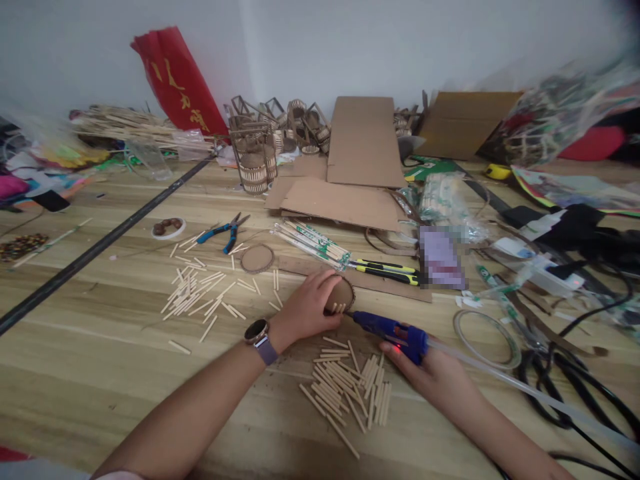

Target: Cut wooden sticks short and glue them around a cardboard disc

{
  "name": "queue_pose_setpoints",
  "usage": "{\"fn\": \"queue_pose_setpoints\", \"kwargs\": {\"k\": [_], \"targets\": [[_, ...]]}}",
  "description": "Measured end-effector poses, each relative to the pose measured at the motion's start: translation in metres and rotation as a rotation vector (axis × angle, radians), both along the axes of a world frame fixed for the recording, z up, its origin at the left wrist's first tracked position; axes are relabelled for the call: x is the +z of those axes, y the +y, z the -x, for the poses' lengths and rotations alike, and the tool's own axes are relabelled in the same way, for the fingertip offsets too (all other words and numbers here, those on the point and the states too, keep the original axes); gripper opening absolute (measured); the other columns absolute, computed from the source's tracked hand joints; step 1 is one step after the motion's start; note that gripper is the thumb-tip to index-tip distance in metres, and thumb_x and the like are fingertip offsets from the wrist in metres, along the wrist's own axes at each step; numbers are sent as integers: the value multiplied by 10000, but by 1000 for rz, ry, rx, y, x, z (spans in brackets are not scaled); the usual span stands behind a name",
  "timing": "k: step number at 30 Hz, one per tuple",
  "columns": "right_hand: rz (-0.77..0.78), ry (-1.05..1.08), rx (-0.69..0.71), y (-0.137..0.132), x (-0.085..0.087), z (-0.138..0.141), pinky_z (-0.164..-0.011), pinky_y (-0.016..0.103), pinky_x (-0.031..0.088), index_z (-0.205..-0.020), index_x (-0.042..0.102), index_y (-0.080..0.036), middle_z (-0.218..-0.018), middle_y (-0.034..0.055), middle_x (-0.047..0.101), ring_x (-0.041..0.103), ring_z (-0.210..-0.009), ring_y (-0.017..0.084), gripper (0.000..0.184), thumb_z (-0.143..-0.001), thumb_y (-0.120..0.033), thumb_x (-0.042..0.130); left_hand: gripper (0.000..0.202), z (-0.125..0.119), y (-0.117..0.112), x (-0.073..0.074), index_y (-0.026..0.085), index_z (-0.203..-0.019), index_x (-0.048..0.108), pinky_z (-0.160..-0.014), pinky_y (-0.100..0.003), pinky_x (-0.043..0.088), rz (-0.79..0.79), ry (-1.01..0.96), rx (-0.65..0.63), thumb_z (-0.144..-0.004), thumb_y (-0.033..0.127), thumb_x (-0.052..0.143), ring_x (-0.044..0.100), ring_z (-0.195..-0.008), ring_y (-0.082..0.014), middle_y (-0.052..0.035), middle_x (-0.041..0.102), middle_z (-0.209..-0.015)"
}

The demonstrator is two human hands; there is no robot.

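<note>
My left hand (pixel 317 303) grips the rim of a small round cardboard disc (pixel 343 293), fingers on its far edge and thumb near. A few short sticks stand at the disc's near edge. In my right hand (pixel 430 370) is a blue hot glue gun (pixel 393 331), a red light glowing on it and a clear glue stick (pixel 505 380) running out of its back. Its nozzle meets the disc's near right edge. Short cut wooden sticks (pixel 340 383) lie in a pile below the hands, and others (pixel 193 293) are scattered to the left.
A second cardboard disc (pixel 257 258), blue pliers (pixel 223 233) and yellow-black utility knives (pixel 385 271) lie beyond my hands. Black scissors (pixel 550 380), a tape roll (pixel 487 338) and a power strip (pixel 540 270) are at right. Cardboard sheets (pixel 367 143) and small stick baskets (pixel 254 167) stand behind.
</note>
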State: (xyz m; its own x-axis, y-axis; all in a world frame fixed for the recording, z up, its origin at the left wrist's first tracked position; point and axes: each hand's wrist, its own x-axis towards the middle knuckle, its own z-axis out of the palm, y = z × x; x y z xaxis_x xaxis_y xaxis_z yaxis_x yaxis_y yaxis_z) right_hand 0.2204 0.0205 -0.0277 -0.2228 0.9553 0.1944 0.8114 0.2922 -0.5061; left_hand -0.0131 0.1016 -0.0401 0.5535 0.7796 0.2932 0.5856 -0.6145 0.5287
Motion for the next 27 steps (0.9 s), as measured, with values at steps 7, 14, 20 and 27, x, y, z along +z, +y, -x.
{"fn": "queue_pose_setpoints", "kwargs": {"k": [7,14,20,27], "targets": [[-36,-25,1,-1,-4,-1,-645,337,572,-913,727,-168,-823,111,758,721,-750,272,420,-863,-477,445,637,-1,1,-1,147,-1285,450,-1100,-487,355,-5,3,-1,-689,215,664,415,-1295,-313,-164,461,-1374],[-4,-15,-17,-2,0,0,-677,322,568,-927,719,-194,-843,96,761,722,-777,260,398,-858,-475,447,629,-1,0,1,131,-1273,458,-1101,-482,354,4,14,-2,-685,208,666,416,-1293,-313,-172,452,-1383],[1,-42,-37,-2,-1,1,-684,329,569,-916,724,-203,-854,95,762,722,-790,270,400,-857,-487,450,621,-1,0,1,112,-1264,462,-1102,-484,352,-1,11,-3,-688,220,668,414,-1290,-316,-177,457,-1378],[-28,-40,-25,-2,-1,1,-665,336,573,-900,728,-190,-841,101,762,724,-774,276,406,-858,-484,451,615,-1,0,2,141,-1271,455,-1104,-480,351,-7,20,1,-696,214,660,421,-1288,-307,-163,465,-1373]]}}
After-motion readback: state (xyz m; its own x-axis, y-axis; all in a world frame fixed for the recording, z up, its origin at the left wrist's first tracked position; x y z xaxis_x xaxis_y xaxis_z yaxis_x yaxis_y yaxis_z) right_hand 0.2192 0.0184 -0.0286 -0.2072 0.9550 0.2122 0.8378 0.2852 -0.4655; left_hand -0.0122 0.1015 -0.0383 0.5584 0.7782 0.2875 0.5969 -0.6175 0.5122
